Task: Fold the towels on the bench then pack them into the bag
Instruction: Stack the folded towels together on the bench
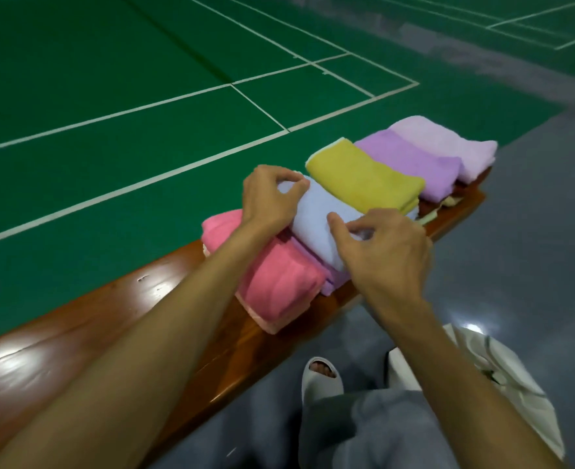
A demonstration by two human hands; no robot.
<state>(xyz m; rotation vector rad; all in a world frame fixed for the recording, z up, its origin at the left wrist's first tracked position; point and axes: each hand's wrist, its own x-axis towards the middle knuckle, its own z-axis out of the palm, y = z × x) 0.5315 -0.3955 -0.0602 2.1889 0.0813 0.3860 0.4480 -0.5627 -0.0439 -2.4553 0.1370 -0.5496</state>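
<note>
L hand (272,199) & R hand (386,257) pinch pale-blue towel (320,213) lying between them, far-left & near-right edges, on bench (76,333).

An indoor sports hall is indicated by smooth green court flooring (76,62) marked with white painted boundary lines (144,184) beyond the grip and a glossy reddish-brown wooden bench (59,333) beneath it.

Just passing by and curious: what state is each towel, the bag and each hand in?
pink towel: folded.
pale blue towel: folded.
yellow towel: folded.
purple towel: folded.
lilac towel: folded.
bag: slumped on floor.
left hand: pinching pale blue towel.
right hand: pinching it too.
</note>
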